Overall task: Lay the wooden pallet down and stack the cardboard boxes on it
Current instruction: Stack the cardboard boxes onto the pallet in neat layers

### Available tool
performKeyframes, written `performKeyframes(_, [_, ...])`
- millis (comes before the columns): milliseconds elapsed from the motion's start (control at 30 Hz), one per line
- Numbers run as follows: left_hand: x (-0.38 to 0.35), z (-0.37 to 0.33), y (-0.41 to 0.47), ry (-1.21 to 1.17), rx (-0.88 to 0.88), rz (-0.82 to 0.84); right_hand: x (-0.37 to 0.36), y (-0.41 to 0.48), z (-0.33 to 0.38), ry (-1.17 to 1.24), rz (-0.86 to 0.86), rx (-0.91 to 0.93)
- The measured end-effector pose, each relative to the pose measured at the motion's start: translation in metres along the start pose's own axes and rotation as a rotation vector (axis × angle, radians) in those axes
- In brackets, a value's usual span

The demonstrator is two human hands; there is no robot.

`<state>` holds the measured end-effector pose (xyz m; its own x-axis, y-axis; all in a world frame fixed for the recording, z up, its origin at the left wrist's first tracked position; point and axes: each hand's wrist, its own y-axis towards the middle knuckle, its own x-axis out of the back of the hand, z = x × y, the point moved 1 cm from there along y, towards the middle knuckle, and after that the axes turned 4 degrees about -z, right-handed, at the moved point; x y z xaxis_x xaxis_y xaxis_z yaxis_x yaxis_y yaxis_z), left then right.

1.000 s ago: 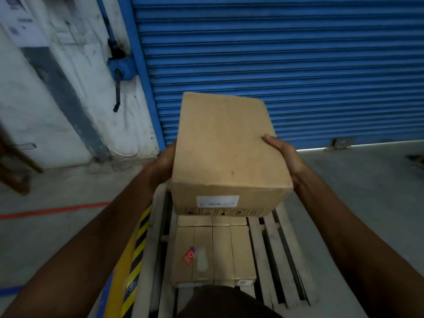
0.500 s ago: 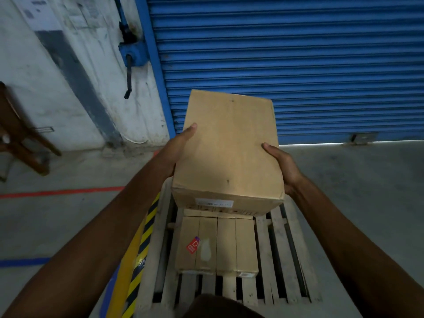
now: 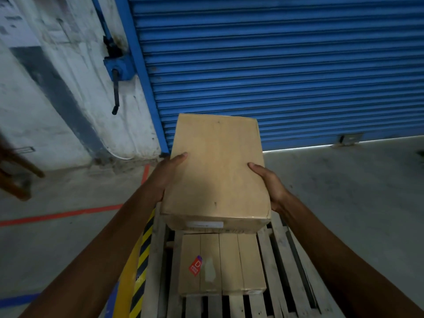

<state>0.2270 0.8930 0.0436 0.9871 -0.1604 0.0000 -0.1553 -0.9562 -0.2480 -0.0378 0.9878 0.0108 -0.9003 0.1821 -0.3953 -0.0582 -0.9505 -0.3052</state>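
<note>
Left hand [image 3: 166, 177] and right hand [image 3: 269, 185] gripped the cardboard box [image 3: 216, 171] by its sides, above boxes [image 3: 221, 263] on the wooden pallet [image 3: 278, 255].

1. A blue roller shutter [image 3: 286, 65] fills the back, closed down to the concrete floor [image 3: 355, 191], with a metal latch [image 3: 350, 138] at its foot.
2. Left of it, on the stained white wall [image 3: 75, 92], sits a blue crank box [image 3: 117, 66] with a dark handle [image 3: 116, 92] hanging down.
3. A red line [image 3: 62, 214] and a blue line [image 3: 18, 301] are painted on the floor.
4. A yellow-and-black striped strip [image 3: 143, 255] runs at lower left.
</note>
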Motion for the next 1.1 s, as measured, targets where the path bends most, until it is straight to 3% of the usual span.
performKeyframes(233, [0.036, 0.002, 0.044, 0.016, -0.062, 0.001, -0.036, 0.027, -0.006, 0.007, -0.032, 0.027])
performKeyframes(667, [0.053, 0.008, 0.104, -0.009, 0.055, 0.158, -0.039, 0.11, -0.009, -0.069, -0.149, 0.055])
performKeyframes(900, [0.042, 0.075, 0.183, 0.034, 0.026, 0.111, 0.0, 0.189, -0.049, -0.049, -0.297, 0.045])
performKeyframes(1100, [0.037, 0.175, 0.24, 0.031, 0.059, 0.06, 0.049, 0.26, -0.129, -0.035, -0.287, -0.07])
